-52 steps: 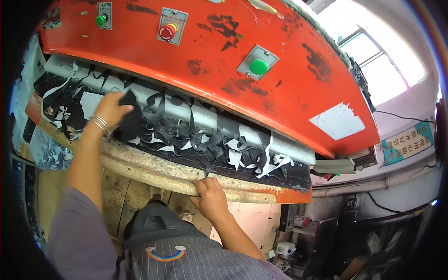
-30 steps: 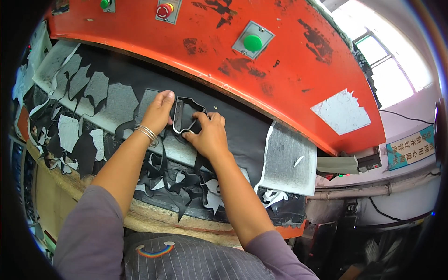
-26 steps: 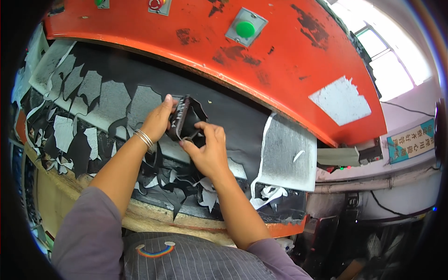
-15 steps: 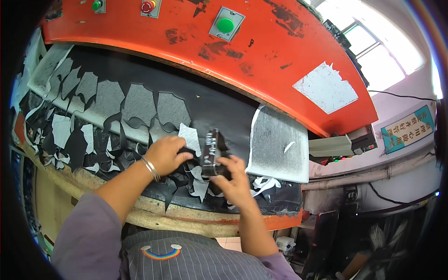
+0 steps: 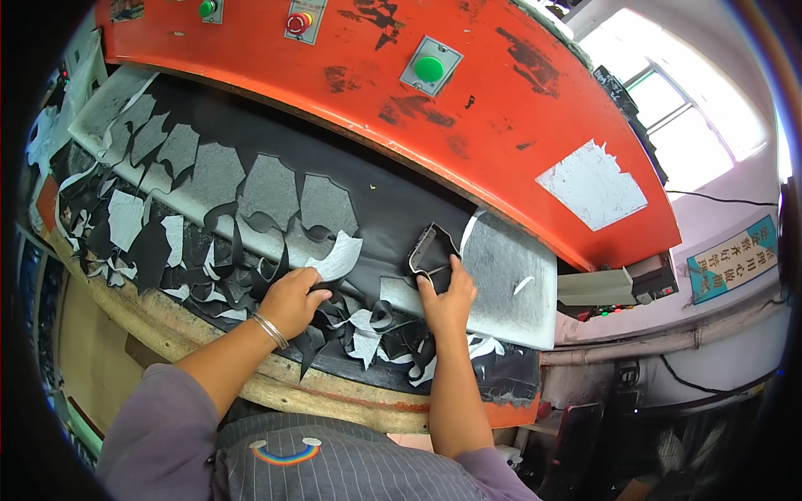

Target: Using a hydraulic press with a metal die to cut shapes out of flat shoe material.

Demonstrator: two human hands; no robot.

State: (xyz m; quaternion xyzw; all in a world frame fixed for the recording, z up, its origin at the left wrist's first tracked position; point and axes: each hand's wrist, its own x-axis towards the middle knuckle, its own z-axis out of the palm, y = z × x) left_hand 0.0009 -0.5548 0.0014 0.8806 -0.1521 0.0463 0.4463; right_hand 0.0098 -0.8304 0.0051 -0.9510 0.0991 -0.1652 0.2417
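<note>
1. Left hand [image 5: 291, 302]: fingers and thumb pinched on a white-faced cut piece [image 5: 341, 256], above the front edge of the pale board [image 5: 511, 288].
2. Right hand [image 5: 451, 302]: gripped the near end of the dark metal frame [image 5: 423, 248].
3. Frame sat at the black sheet's [image 5: 388, 209] right end; couldn't tell if it touched.
4. Sheet had a row of cut-outs, left of frame.
5. Scraps [image 5: 365, 341] lay tangled along the front.

Scraps [image 5: 365, 341] lie before the sheet [image 5: 384, 209], the cutting die [image 5: 425, 250] near its right end.
</note>
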